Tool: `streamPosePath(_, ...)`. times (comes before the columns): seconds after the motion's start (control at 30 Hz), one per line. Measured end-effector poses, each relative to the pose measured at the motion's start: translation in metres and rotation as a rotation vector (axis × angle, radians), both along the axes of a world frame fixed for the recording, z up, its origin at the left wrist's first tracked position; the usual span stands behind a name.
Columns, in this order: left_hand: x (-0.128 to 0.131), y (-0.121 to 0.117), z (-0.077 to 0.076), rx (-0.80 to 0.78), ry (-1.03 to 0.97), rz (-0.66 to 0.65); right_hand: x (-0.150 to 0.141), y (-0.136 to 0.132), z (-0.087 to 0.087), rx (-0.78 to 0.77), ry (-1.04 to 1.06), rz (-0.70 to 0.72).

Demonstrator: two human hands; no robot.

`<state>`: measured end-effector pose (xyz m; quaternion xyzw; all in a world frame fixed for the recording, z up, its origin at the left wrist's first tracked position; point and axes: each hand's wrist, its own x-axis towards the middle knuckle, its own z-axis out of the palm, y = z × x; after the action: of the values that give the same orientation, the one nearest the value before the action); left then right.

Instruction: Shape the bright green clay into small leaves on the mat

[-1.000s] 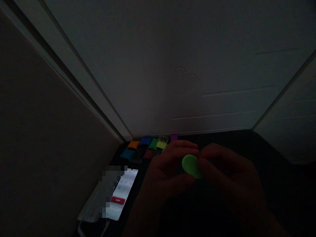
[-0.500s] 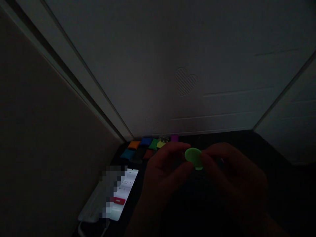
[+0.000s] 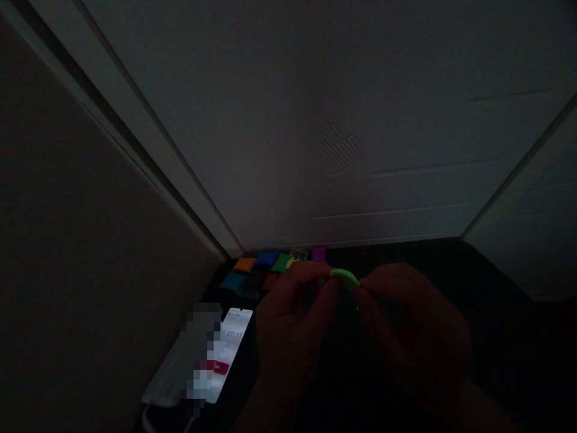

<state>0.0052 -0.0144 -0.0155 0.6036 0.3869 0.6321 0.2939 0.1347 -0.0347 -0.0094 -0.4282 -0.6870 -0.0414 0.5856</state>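
A small, flat piece of light green clay (image 3: 346, 279) is held up between both hands, seen almost edge-on. My left hand (image 3: 292, 316) pinches its left end between thumb and fingertips. The thumb and index finger of my right hand (image 3: 417, 328) are closed on its right end. Behind my left hand lie several small coloured packets, among them an orange packet (image 3: 245, 264), a blue packet (image 3: 267, 258), a green packet (image 3: 282, 263) and a purple packet (image 3: 318, 254). Part of a yellow packet is hidden by my left fingers. Dim light obscures finer detail.
A lit phone (image 3: 232, 343) showing a timer lies at the lower left, partly pixelated, beside a pale cable (image 3: 148, 418). The dark tabletop (image 3: 424, 255) meets a pale panel (image 3: 270, 120) embossed with a heart. A side wall (image 3: 90, 252) rises on the left.
The clay has turned from showing its round face to nearly edge-on, moving slightly up and left. My left fingers have closed in from around it to pinch its edge.
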Motion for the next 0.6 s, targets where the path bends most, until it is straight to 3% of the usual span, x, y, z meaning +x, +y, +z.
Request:
streamPosePath(0.23, 0.0019, 0.0002, -0.0004, 0.049, 0.006, 0.024, -0.0006, 0.0008, 0.0015, 0.026, -0.001, 0.028)
streamPosePath(0.4, 0.0038, 0.0001, 0.0028, 0.163, 0.043, 0.061, 0.001, 0.0048, -0.0013, 0.075, -0.012, -0.051)
streamPosePath(0.6, 0.0036, -0.0003, 0.0034, 0.296, 0.138, 0.083, 0.0034, 0.0061, -0.0024, 0.111, -0.051, -0.022)
